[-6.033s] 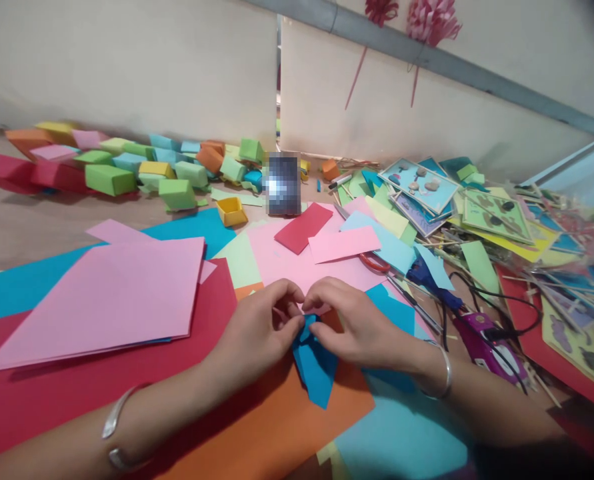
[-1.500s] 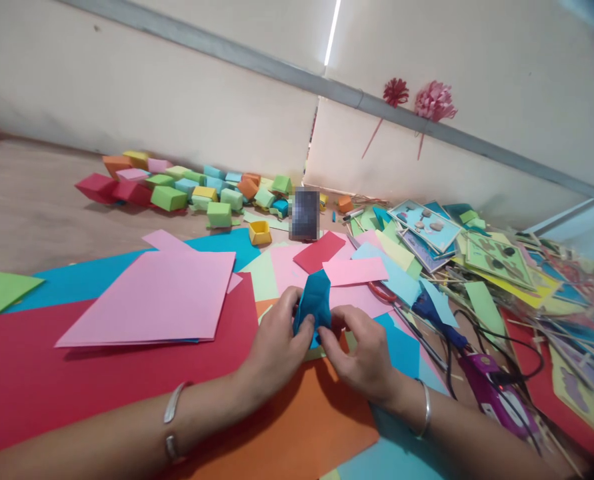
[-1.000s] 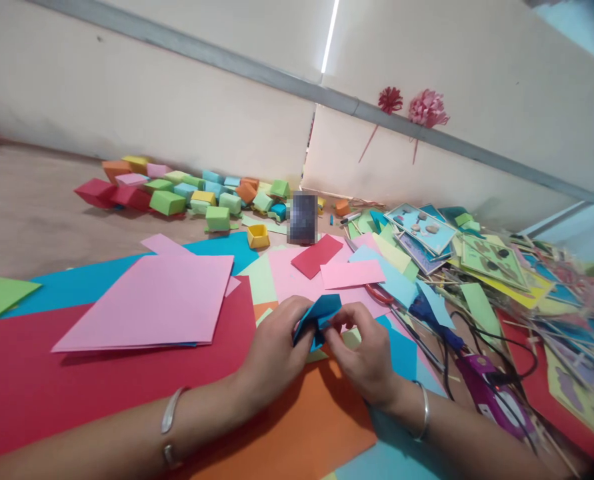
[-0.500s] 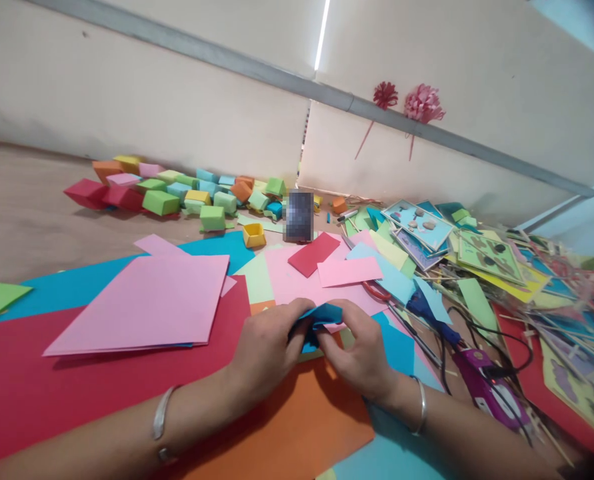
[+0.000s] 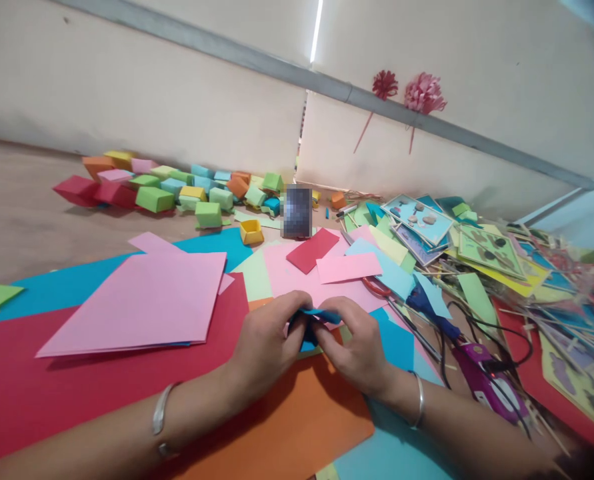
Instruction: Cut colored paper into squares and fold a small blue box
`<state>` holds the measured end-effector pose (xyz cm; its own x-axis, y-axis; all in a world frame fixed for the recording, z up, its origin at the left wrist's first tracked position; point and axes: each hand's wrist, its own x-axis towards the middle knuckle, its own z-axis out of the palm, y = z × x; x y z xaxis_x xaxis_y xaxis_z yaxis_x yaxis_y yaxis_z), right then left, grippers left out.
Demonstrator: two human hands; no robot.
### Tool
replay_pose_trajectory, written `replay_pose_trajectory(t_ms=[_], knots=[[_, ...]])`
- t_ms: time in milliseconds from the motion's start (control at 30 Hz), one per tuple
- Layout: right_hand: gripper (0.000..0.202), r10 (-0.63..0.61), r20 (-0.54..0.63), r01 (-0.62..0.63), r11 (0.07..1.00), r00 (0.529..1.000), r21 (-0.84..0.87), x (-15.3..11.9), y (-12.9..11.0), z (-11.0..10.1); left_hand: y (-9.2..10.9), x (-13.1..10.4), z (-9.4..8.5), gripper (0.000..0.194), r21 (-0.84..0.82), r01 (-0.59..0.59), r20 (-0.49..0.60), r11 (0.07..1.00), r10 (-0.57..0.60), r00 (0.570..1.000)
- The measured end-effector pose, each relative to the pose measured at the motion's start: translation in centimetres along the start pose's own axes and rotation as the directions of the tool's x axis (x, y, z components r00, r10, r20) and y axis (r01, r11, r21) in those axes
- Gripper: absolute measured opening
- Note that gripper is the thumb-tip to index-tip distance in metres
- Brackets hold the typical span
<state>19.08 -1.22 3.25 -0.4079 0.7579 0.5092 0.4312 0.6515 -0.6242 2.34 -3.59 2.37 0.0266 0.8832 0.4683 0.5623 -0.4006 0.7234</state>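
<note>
A small piece of folded blue paper (image 5: pixel 327 315) is pinched between my two hands, above the orange sheet (image 5: pixel 297 420). My left hand (image 5: pixel 271 333) is closed on its left side, thumb below and fingers curled over the top. At the other side my right hand (image 5: pixel 354 340) grips it the same way. Much of the blue paper is hidden behind my fingers. Beyond my hands lie a pink strip (image 5: pixel 349 267) and a red paper piece (image 5: pixel 313 251). A stack of pink paper (image 5: pixel 141 300) rests on the red sheet (image 5: pixel 101 393) to the left.
Several small folded paper boxes (image 5: pixel 155 199) line the wall, with a yellow open one (image 5: pixel 251 232) nearer. Scissors (image 5: pixel 377 287), a purple device (image 5: pixel 491 380) with black cables, and stone-decorated cards (image 5: pixel 419 219) clutter the right. A blurred dark rectangle (image 5: pixel 297 212) stands at the back.
The blue paper's raised flap is tilted flatter between my fingers, and less of it shows. Both hands stay in nearly the same place. The view has shifted slightly.
</note>
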Motion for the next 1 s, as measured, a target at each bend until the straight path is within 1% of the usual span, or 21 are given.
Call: replay_pose_trajectory(t_ms=[100,200,233,267,333,400,433,500,633,700,800,867,933,1000], knots=[[0.01,-0.045,0.0,0.045,0.999,0.999,-0.004,0.0,0.1,0.0,0.1,-0.1,0.1,0.02,-0.023,0.025,0.041,0.999,-0.024,0.999],[0.01,-0.047,-0.022,0.046,0.998,0.999,-0.039,0.2,0.2,-0.1,0.6,-0.1,0.2,0.012,-0.136,0.126,0.056,0.983,-0.119,0.991],[0.009,-0.023,-0.038,0.022,0.999,0.999,-0.044,0.3,0.2,-0.2,0.8,-0.1,0.2,0.011,-0.197,0.17,0.054,0.965,-0.162,0.985],[0.009,0.013,-0.056,-0.015,0.999,0.998,-0.043,0.4,0.3,-0.3,1.0,-0.1,0.1,0.016,-0.261,0.212,0.057,0.942,-0.204,0.977],[0.008,0.114,-0.079,-0.116,0.993,0.99,-0.017,0.6,0.4,-0.4,1.2,-0.1,0.1,0.026,-0.361,0.284,0.096,0.888,-0.268,0.959],[0.008,0.213,-0.076,-0.21,0.977,0.974,0.037,0.7,0.6,-0.4,1.2,-0.1,0.1,0.022,-0.409,0.329,0.161,0.851,-0.288,0.944],[0.008,0.247,-0.07,-0.242,0.968,0.967,0.067,0.7,0.7,-0.4,1.2,-0.1,0.1,0.019,-0.421,0.337,0.182,0.842,-0.286,0.941],[0.01,0.29,-0.062,-0.28,0.951,0.955,0.131,0.7,0.9,-0.3,1.0,-0.2,0.1,0.015,-0.438,0.322,0.184,0.839,-0.267,0.946],[0.024,0.343,-0.065,-0.323,0.922,0.937,0.214,0.6,1.0,-0.2,0.6,-0.3,0.2,0.014,-0.433,0.228,0.144,0.872,-0.183,0.973],[0.021,0.298,-0.067,-0.281,0.941,0.952,0.188,0.7,0.9,-0.3,0.5,-0.4,0.2,0.017,-0.412,0.202,0.15,0.889,-0.153,0.977],[0.014,0.125,-0.057,-0.12,0.99,0.991,0.075,0.8,0.8,-0.5,0.4,-0.3,0.2,0.017,-0.401,0.213,0.155,0.891,-0.163,0.974],[0.015,0.027,-0.046,-0.026,0.999,0.999,0.021,0.9,0.7,-0.6,0.3,-0.2,0.2,0.016,-0.402,0.22,0.149,0.889,-0.174,0.973],[0.016,-0.014,-0.038,0.014,1.0,0.999,0.008,0.9,0.7,-0.6,0.1,-0.1,0.2,0.015,-0.403,0.221,0.144,0.888,-0.177,0.974],[0.016,-0.025,-0.022,0.025,1.0,0.999,0.008,0.8,0.7,-0.6,-0.1,0.0,0.2,0.013,-0.406,0.23,0.145,0.885,-0.185,0.972]])
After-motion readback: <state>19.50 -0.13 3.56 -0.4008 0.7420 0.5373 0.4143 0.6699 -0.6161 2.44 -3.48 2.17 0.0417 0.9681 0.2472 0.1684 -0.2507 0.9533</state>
